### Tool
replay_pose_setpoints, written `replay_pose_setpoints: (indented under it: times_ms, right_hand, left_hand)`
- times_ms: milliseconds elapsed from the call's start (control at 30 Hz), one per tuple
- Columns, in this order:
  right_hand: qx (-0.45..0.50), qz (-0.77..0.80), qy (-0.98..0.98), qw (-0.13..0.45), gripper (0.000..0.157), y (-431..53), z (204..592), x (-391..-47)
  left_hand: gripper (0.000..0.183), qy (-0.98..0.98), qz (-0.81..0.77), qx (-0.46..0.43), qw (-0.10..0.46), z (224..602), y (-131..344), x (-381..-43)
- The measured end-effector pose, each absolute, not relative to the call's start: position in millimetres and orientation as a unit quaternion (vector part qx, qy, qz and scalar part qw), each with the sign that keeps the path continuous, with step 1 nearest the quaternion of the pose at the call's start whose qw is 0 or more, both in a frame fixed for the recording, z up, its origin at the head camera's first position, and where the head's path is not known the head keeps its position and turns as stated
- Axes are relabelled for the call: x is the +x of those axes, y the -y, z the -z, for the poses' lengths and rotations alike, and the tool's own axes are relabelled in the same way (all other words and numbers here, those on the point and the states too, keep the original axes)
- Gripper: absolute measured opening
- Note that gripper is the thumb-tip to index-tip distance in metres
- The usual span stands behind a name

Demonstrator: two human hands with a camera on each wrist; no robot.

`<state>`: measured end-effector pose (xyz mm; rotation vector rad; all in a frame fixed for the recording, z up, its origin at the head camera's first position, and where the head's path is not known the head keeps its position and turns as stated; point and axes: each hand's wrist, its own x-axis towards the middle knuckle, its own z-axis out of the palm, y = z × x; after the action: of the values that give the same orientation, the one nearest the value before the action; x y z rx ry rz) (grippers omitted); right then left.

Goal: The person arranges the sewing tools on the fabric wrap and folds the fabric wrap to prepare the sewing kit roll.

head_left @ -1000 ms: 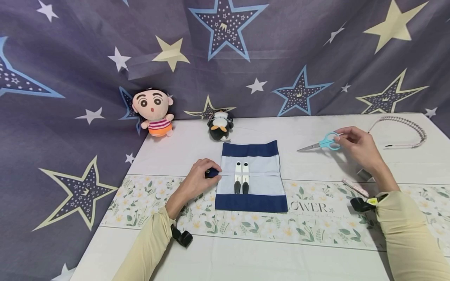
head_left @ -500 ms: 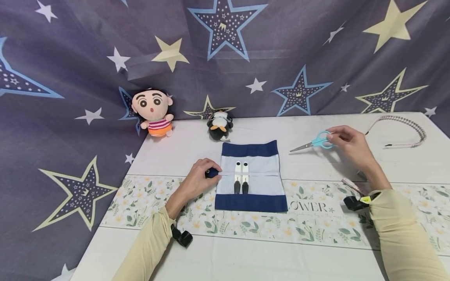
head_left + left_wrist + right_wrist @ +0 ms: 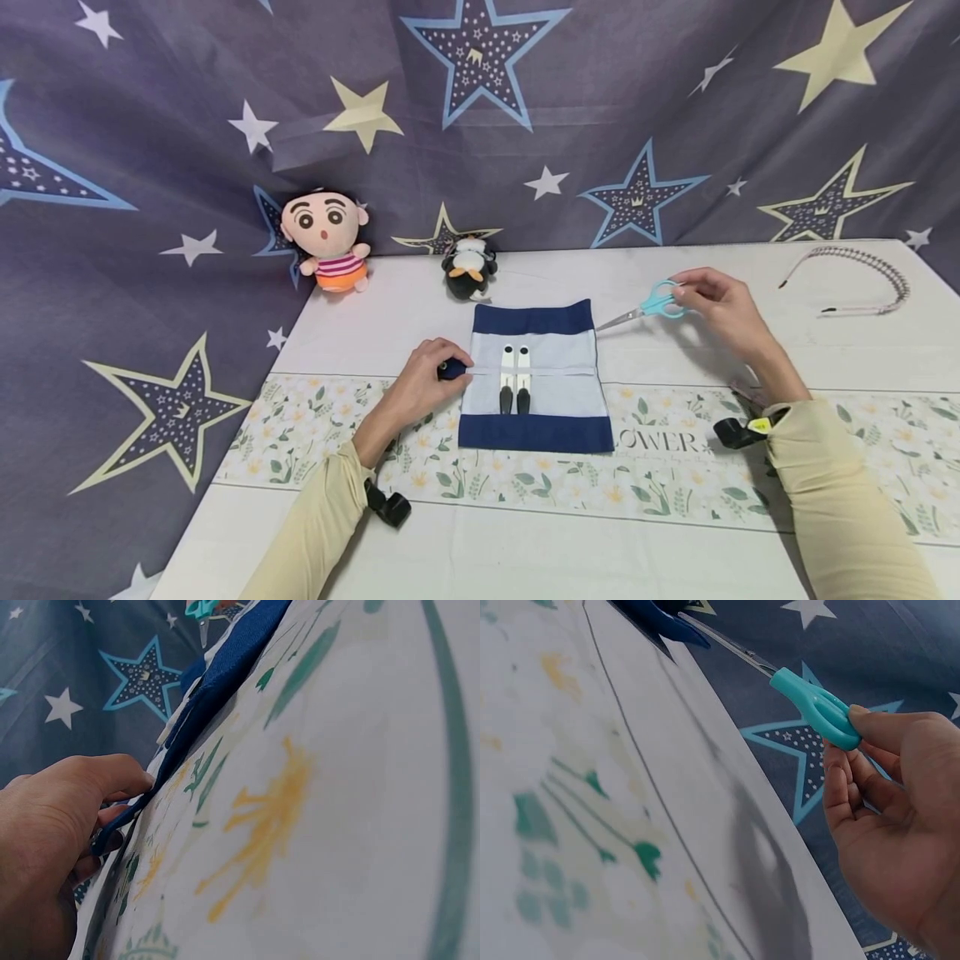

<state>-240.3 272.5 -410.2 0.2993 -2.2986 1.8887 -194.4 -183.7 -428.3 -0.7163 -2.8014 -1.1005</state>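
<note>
My left hand (image 3: pixel 420 377) pinches the navy snap tab (image 3: pixel 452 369) at the left edge of a fabric roll-up case (image 3: pixel 536 433). The case lies spread on the table, pale blue inside with navy bands at top and bottom. Two slim silvery-white items (image 3: pixel 508 360) with black lower ends lie side by side in it, their lower ends close to the bottom band. My right hand (image 3: pixel 723 312) grips small scissors (image 3: pixel 643 309) by their turquoise handles. The closed blades point left, their tip right at the upper right edge of the case, also in the right wrist view.
A plush doll (image 3: pixel 326 237) and a penguin plush (image 3: pixel 469 271) sit at the back left. A beaded-looking headband (image 3: pixel 892 271) lies at the back right. A slim pinkish item is mostly hidden behind my right wrist. Star-patterned cloth (image 3: pixel 525 150) hangs behind the table (image 3: pixel 525 542).
My right hand has carried the scissors left, bringing their tip to the edge of the case. My left hand stays on the tab.
</note>
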Motion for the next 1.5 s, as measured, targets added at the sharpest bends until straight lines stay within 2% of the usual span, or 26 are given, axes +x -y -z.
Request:
replay_pose_setpoints:
  times_ms: [400,1133,1500]
  right_hand:
    - [0.125,-0.605,0.785,0.052,0.031,-245,407,-242]
    - [0.176,-0.574,0.800,-0.009,0.027,-209,403,-246]
    - [0.184,-0.558,0.809,-0.016,0.024,-193,403,-250]
  left_hand:
    - [0.016,0.904,0.358,-0.231,0.023,429,184,-196]
    - [0.017,0.903,0.360,-0.234,0.024,430,185,-195]
    - [0.016,0.903,0.360,-0.235,0.023,430,185,-196]
